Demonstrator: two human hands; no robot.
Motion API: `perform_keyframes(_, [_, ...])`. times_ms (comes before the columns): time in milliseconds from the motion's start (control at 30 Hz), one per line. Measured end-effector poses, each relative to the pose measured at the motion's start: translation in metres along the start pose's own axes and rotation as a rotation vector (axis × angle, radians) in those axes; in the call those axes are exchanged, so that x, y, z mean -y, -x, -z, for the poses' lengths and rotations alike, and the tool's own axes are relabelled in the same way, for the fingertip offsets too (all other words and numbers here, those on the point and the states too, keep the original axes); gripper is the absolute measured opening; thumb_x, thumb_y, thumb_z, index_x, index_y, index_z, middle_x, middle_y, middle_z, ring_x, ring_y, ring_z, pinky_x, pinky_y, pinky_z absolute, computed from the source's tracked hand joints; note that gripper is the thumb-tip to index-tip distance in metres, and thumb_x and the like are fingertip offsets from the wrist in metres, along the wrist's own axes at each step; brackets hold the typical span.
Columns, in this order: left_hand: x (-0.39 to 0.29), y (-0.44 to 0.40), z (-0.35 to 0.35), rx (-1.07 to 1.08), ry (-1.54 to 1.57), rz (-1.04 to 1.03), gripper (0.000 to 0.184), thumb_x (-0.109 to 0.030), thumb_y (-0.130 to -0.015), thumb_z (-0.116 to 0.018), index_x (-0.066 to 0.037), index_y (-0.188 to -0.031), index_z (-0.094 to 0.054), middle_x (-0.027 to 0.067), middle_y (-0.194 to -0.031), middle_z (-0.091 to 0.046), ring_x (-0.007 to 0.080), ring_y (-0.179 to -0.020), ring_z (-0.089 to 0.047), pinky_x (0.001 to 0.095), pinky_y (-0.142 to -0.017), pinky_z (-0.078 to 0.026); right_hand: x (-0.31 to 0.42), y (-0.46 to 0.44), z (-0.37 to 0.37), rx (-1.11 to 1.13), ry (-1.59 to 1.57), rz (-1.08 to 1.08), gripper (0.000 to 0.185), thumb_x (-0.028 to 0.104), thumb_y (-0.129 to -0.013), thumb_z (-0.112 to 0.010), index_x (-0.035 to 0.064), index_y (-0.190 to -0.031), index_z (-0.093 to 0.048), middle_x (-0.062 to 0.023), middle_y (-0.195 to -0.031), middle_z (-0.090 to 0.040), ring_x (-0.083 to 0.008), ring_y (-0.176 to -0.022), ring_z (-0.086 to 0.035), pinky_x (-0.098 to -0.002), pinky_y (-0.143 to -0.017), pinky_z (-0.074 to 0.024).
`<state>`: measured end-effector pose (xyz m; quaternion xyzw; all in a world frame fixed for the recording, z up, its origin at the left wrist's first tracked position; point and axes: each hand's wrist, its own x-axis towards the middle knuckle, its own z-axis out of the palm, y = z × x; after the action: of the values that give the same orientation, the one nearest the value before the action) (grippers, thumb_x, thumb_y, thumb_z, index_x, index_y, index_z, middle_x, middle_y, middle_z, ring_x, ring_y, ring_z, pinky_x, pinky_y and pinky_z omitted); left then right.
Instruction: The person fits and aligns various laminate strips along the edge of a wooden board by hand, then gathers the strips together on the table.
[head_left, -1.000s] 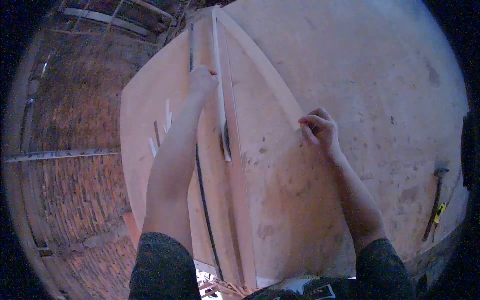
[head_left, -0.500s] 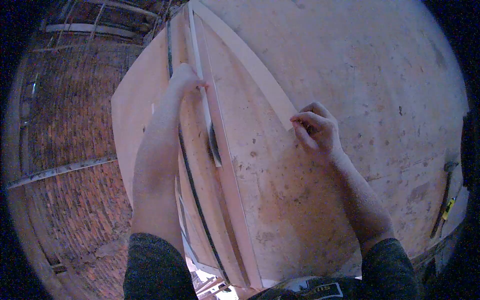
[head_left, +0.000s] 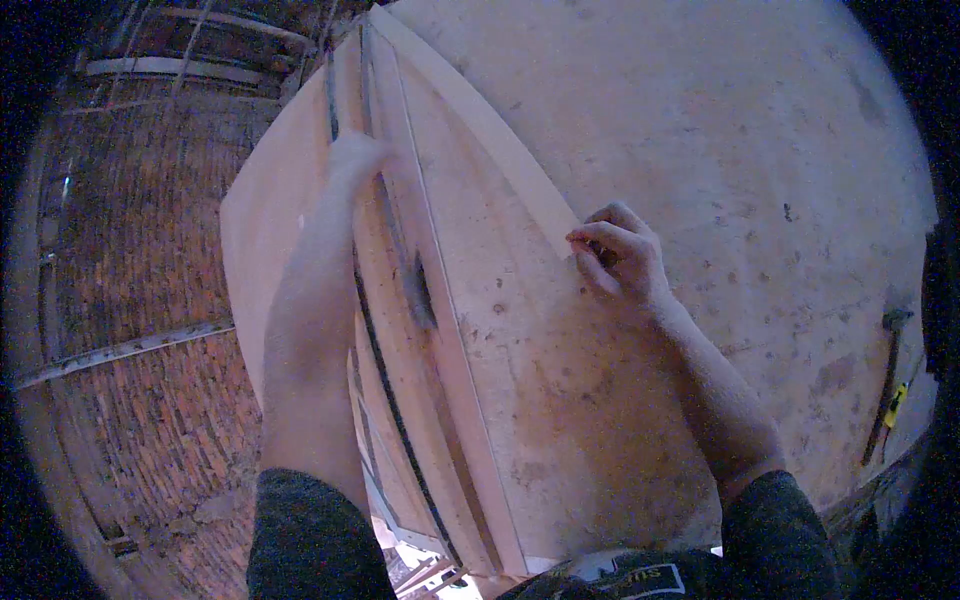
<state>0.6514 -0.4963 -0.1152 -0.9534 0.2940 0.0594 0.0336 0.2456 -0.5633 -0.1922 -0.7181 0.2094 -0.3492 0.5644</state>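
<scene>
A long pale strip (head_left: 500, 130) runs in a curve from the top of a large wooden board (head_left: 740, 200) down to my right hand (head_left: 618, 250). The thumb and forefinger of that hand pinch its lower end. My left hand (head_left: 360, 157) is over the long ridged wooden piece (head_left: 400, 400), near its upper part. Motion smears its fingers, so what they hold, if anything, is not clear. Below it, a blurred greyish band and a dark patch (head_left: 422, 290) lie along the ridge.
A hammer (head_left: 888, 370) and a yellow-handled tool (head_left: 895, 405) lie at the far right of the board. On the left is a brick surface (head_left: 150, 420) crossed by a pale bar (head_left: 130, 353). Thin wood pieces (head_left: 430, 578) show at the bottom.
The view has shifted, and the ridge and both hands now appear farther left. The white strip seen earlier along the ridge under my left hand no longer shows clearly. My right hand keeps its pinch.
</scene>
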Motion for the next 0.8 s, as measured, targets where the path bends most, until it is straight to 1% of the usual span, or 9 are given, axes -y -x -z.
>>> perform_keyframes(33, [0.006,-0.002,0.004,-0.092,0.018,-0.014,0.039,-0.034,-0.072,-0.068,0.002,-0.085,-0.073,0.02,-0.084,-0.071,0.0304,-0.081,-0.071,0.0388,-0.073,-0.055,-0.001,0.001,-0.001,-0.005,-0.019,-0.043,0.008,0.002,-0.08,-0.068,0.002,-0.088,-0.069,-0.01,-0.083,-0.06,-0.0175,-0.067,-0.06,-0.0287,-0.057,-0.0474])
perform_keyframes(100, [0.016,-0.001,0.03,-0.035,-0.044,-0.003,0.037,-0.033,-0.074,-0.064,0.002,-0.083,-0.072,0.0205,-0.082,-0.07,0.0317,-0.08,-0.07,0.0403,-0.073,-0.054,-0.008,0.004,-0.005,-0.008,-0.068,-0.12,0.008,0.003,-0.08,-0.068,0.0018,-0.088,-0.068,-0.01,-0.083,-0.06,-0.017,-0.067,-0.06,-0.0283,-0.057,-0.0477])
perform_keyframes(233, [0.024,0.035,0.122,0.047,-0.171,0.033,0.035,-0.03,-0.078,-0.057,0.002,-0.079,-0.07,0.0215,-0.077,-0.068,0.0342,-0.077,-0.069,0.0431,-0.072,-0.052,-0.01,0.005,-0.005,-0.069,-0.066,-0.077,0.007,0.003,-0.081,-0.066,0.0016,-0.088,-0.068,-0.0097,-0.083,-0.06,-0.0174,-0.064,-0.06,-0.0287,-0.057,-0.0479])
perform_keyframes(333, [0.065,0.096,0.159,-0.179,-0.235,-0.138,0.039,-0.037,-0.082,-0.056,-0.001,-0.075,-0.068,0.0126,-0.066,-0.069,0.0283,-0.063,-0.069,0.0417,-0.068,-0.056,-0.015,0.007,-0.004,-0.075,-0.008,-0.04,0.007,0.003,-0.081,-0.066,0.0013,-0.088,-0.068,-0.0099,-0.084,-0.06,-0.0176,-0.064,-0.06,-0.029,-0.058,-0.0482])
perform_keyframes(400, [0.086,0.157,0.176,-0.278,-0.11,-0.055,0.032,-0.031,-0.078,-0.062,-0.001,-0.069,-0.065,0.013,-0.059,-0.065,0.0278,-0.059,-0.067,0.0409,-0.062,-0.055,-0.025,0.009,-0.003,-0.062,0.004,-0.028,0.007,0.002,-0.08,-0.066,0.0011,-0.087,-0.068,-0.0102,-0.085,-0.06,-0.0185,-0.065,-0.06,-0.0293,-0.059,-0.0484])
perform_keyframes(467, [0.117,0.214,0.166,-0.51,0.017,0.026,0.031,-0.027,-0.068,-0.065,0.004,-0.064,-0.061,0.022,-0.064,-0.061,0.032,-0.062,-0.062,0.0426,-0.061,-0.048,-0.032,0.011,-0.007,-0.091,0.03,-0.021,0.008,0.002,-0.08,-0.066,0.0008,-0.088,-0.068,-0.0101,-0.084,-0.059,-0.0198,-0.067,-0.061,-0.0294,-0.061,-0.0489])
perform_keyframes(533, [0.136,0.282,0.169,-0.486,0.018,0.163,0.027,-0.022,-0.066,-0.067,0.003,-0.063,-0.057,0.02,-0.065,-0.061,0.0301,-0.059,-0.059,0.0421,-0.059,-0.047,-0.033,0.014,-0.006,-0.091,0.052,-0.004,0.008,0.002,-0.081,-0.066,0.0002,-0.088,-0.069,-0.0092,-0.084,-0.058,-0.0177,-0.067,-0.06,-0.0282,-0.06,-0.0477])
perform_keyframes(700, [0.203,0.417,0.106,-0.674,0.085,0.216,0.019,-0.01,-0.062,-0.068,-0.001,-0.062,-0.051,0.0161,-0.062,-0.055,0.031,-0.056,-0.054,0.0398,-0.055,-0.044,-0.049,0.025,0.001,-0.135,0.295,0.08,0.008,0.006,-0.083,-0.066,0.0009,-0.086,-0.071,-0.0042,-0.078,-0.058,-0.0108,-0.063,-0.055,-0.0255,-0.055,-0.0428])
perform_keyframes(800, [0.258,0.46,0.05,-0.664,0.1,0.255,0.019,-0.008,-0.063,-0.068,-0.003,-0.061,-0.049,0.0152,-0.063,-0.053,0.0303,-0.059,-0.055,0.0402,-0.056,-0.045,-0.011,0.062,0.013,-0.104,0.12,-0.323,0.008,0.011,-0.082,-0.07,0.0032,-0.083,-0.072,0.0,-0.071,-0.06,-0.0102,-0.061,-0.055,-0.0248,-0.055,-0.0424])
